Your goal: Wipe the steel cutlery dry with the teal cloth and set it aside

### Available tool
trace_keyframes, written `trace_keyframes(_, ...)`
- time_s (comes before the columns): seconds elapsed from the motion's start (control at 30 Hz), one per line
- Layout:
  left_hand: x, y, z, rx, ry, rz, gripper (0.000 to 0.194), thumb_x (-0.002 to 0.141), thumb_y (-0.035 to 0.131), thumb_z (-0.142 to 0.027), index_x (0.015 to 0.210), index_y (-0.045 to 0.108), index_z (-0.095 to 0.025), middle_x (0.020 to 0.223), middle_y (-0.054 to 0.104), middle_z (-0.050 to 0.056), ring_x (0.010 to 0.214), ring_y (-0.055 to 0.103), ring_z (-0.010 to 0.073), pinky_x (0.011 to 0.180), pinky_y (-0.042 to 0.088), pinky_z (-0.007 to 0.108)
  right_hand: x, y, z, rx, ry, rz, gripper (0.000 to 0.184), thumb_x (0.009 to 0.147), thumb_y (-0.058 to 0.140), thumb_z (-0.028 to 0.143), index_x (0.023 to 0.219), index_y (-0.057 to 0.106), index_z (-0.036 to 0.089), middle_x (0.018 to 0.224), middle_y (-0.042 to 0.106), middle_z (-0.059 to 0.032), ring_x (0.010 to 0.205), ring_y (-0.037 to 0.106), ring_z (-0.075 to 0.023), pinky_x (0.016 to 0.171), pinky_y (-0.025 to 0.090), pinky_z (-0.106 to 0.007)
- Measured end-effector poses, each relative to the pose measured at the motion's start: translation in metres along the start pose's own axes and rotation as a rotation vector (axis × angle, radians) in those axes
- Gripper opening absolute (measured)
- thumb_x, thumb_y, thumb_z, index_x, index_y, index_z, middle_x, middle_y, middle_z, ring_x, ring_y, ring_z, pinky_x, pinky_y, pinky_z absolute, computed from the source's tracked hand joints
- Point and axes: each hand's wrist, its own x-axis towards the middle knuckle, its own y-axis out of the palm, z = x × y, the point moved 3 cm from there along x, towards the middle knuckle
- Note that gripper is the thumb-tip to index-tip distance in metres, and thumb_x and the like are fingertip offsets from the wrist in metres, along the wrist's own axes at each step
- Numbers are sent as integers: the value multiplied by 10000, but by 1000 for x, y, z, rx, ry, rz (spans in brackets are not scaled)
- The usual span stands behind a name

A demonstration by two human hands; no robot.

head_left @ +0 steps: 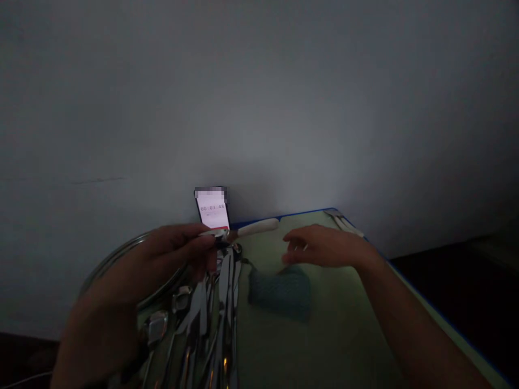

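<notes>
White-handled utensil (259, 226) is pinched near its metal end by the left hand (174, 251), kinda raised over the cutlery (225, 302), with the handle pointed right. The right hand (316, 246) is held half open just past the handle tip, fingers loosely curled; whether the cloth (279, 296) below is touched can't be told, too blurry. A lit phone (214, 208) is stood up behind.

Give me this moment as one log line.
left hand: holding pale-handled utensil; right hand: nothing visible held, near teal cloth; cutlery: left of cloth; phone: lit
</notes>
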Motion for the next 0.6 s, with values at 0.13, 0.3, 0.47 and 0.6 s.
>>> trace_keyframes(0.13,20,35,-13,7,66,98,252,850,493,-337,741,640,-162,579,592,-25,525,530,76,499,428,155,-28,-3,-3,41,-84,-380,458,803,592,361,1227,501,214,1207,576,-85,1001,565,-193,841,447,-321)
trace_keyframes(0.3,46,86,-27,-235,81,76,339,906,373,-410,934,592,-153,658,590,6,589,572,128,506,474,225,-62,14,-3,86,-180,-328,300,911,404,278,1185,480,184,1064,629,-89,922,597,-190,793,455,-315)
trace_keyframes(0.47,63,126,-9,35,92,-37,380,892,388,-440,1123,501,-161,902,626,69,805,603,193,688,507,346,-73,18,-75,2,208,-496,361,911,339,259,1240,357,113,1001,628,-120,835,628,-184,748,484,-306)
trace_keyframes(0.6,68,154,10,305,199,-1,329,865,444,-315,1164,472,-180,1168,525,99,999,552,194,891,449,371,-61,18,-129,-110,323,-542,331,869,381,180,1181,456,98,1164,546,-177,1101,523,-245,926,408,-380)
